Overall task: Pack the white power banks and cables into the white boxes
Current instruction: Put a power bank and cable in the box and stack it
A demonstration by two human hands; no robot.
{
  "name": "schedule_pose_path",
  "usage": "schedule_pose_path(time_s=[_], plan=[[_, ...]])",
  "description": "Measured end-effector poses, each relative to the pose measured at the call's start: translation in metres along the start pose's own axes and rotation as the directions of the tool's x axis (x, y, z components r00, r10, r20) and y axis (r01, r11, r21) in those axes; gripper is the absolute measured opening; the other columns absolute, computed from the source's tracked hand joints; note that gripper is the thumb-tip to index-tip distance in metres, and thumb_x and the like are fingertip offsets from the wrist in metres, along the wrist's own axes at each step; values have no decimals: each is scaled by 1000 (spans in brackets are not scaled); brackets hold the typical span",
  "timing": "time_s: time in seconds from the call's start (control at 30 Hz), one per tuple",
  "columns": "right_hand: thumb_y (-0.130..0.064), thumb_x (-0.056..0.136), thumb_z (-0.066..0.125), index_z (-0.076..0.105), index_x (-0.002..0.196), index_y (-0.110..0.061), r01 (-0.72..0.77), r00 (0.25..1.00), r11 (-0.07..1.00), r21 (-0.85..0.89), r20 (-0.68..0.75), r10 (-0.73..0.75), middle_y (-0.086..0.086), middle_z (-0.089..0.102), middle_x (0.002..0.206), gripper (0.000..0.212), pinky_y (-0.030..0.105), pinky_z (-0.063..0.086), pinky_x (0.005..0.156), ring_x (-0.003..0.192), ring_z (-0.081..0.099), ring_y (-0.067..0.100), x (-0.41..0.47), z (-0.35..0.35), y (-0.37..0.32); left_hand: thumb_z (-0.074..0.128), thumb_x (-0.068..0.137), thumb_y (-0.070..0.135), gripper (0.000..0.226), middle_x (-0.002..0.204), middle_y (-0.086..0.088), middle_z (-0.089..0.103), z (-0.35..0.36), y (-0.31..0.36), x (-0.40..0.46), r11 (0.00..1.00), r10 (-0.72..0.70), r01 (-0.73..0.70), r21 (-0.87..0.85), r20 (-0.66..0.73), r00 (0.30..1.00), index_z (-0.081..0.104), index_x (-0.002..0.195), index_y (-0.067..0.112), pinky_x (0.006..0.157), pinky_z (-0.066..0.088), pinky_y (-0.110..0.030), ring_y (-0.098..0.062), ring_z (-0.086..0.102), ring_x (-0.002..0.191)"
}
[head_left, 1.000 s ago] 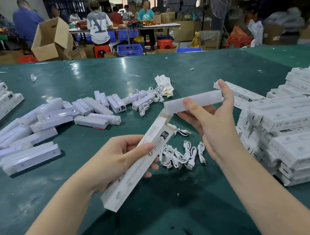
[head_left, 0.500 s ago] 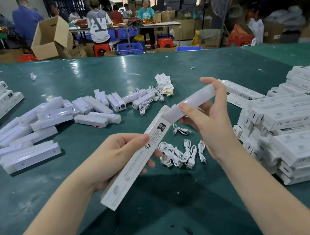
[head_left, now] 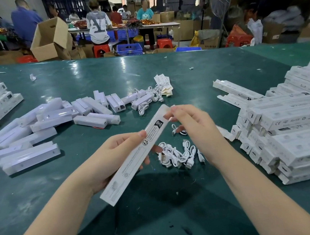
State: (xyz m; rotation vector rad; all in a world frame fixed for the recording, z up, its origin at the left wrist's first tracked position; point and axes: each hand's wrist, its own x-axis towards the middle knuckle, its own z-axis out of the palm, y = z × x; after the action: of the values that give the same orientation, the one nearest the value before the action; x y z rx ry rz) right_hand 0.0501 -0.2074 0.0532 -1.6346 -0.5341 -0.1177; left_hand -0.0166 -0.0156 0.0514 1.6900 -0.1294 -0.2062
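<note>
Since the earlier frame, we have pushed the power bank into the white box [head_left: 134, 156], where it is now hidden. Our left hand [head_left: 116, 157] grips this light, crushable carton mid-length; right hand [head_left: 193, 123] fingers [head_left: 173, 111] pinch its open end.

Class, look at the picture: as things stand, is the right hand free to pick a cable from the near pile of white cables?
Probably not at once. The right hand is at the far end of the white box that the left hand grips. The cable pile lies uncovered just below it, so reaching is easy once it lets go.
</note>
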Motion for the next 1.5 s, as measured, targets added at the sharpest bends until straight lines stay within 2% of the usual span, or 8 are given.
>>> schedule_pose_path(time_s=[0.13,0.33,0.63,0.93,1.13,1.27,1.37,1.5], plan=[[-45,89,46,73,78,-38,-58,997,998,24,54,57,-10,69,105,30,23,54,76,96,60,-1,-2,2,-4,55,81,65,50,107,-26,66,-1,-1,-1,1000,3,-3,3,-10,1000,73,108,28,68,48,-31,-15,57,66],[-6,100,44,66,102,-29,-58,995,995,85,89,50,4,68,107,32,27,54,75,83,66,9,-4,1,-3,48,91,49,40,113,-9,71,3,-2,1,994,2,-1,-107,11,1000,66,118,27,62,52,-23,-13,60,68],[0,96,55,73,93,-17,5,998,997,78,56,-10,-5,76,82,25,18,53,70,75,70,9,-8,3,-4,46,95,42,30,105,-9,73,7,0,-3,996,19,-17,-86,31,999,66,115,35,57,50,-21,-13,57,64],[-3,100,46,61,128,-24,-90,978,992,91,196,71,-4,70,116,38,34,55,93,102,67,12,-12,14,0,45,98,40,29,103,-12,73,6,-2,1,988,52,-67,-136,-112,992,69,112,29,55,50,-23,-14,55,60],[-8,94,51,65,103,-37,-34,999,943,-331,20,43,-12,66,101,33,29,52,81,83,62,8,-4,-1,15,38,103,37,30,100,-7,75,5,-2,4,990,42,-75,-116,-259,965,58,121,22,55,53,-24,-14,61,62],[-17,93,51,67,122,-24,-16,957,712,-702,194,213,-2,66,109,34,33,45,94,106,56,13,-2,-5,28,37,104,35,29,97,-7,74,3,-2,3,991,40,-77,-112,-299,953,56,122,22,53,52,-24,-15,61,59],[-25,94,50,65,126,-24,47,918,662,-748,293,266,-5,61,91,36,35,43,97,112,53,20,-6,4,27,37,104,35,29,96,-7,75,3,-3,4,994,38,-66,-86,-299,954,56,121,22,52,50,-22,-13,59,56],[-48,88,60,64,125,-29,113,907,646,-755,344,243,-3,61,122,41,38,33,109,126,45,18,-8,9,26,37,104,36,29,95,-6,75,3,-5,5,997,48,-65,-45,-301,952,56,120,22,53,50,-22,-12,59,57]])
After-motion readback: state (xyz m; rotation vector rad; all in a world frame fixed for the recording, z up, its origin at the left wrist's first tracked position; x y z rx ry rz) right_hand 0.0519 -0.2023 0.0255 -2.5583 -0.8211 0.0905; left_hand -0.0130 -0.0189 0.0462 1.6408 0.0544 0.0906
